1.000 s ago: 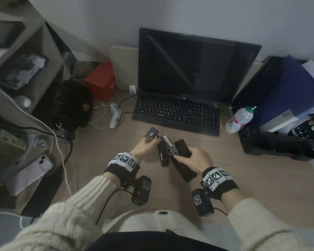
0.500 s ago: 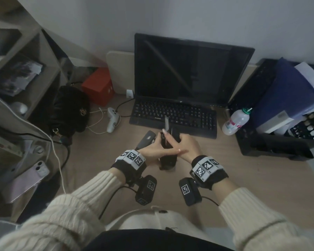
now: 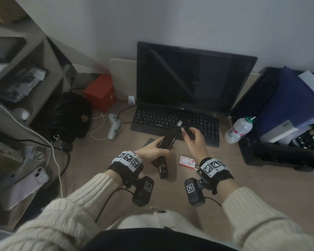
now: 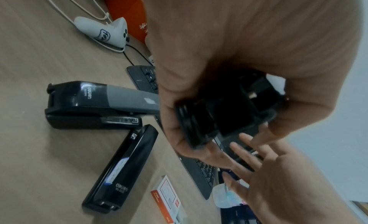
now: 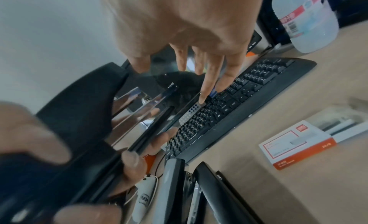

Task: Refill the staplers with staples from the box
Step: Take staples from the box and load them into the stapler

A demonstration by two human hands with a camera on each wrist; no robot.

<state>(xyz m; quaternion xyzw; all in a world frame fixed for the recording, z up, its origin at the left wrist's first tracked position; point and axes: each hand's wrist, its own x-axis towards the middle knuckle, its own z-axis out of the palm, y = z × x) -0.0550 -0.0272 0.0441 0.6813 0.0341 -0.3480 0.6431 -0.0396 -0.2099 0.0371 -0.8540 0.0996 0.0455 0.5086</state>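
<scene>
My left hand (image 3: 153,151) grips a black stapler (image 3: 168,138) by its rear end and holds it tilted above the desk, tip toward the keyboard. The stapler (image 5: 83,111) is hinged open, its shiny metal magazine (image 5: 143,106) exposed. Beside the tip hovers my right hand (image 3: 190,134) with straight, spread fingers (image 5: 207,82) that hold nothing. An orange-and-white staple box (image 3: 187,161) lies on the desk under my right wrist, its tray (image 5: 338,128) slid out. Two more staplers lie on the desk: a grey-topped stapler (image 4: 99,101) and an all-black stapler (image 4: 121,169).
A black keyboard (image 3: 203,125) and monitor (image 3: 192,77) stand behind the hands. A plastic bottle (image 3: 238,130) and black trays of files (image 3: 279,151) are on the right. A white controller (image 3: 113,127) with cables, a black bag (image 3: 71,115) and a red box (image 3: 101,91) lie left.
My left hand has raised the stapler and tipped it toward the keyboard. My right hand has come off it and moved right, uncovering the staple box.
</scene>
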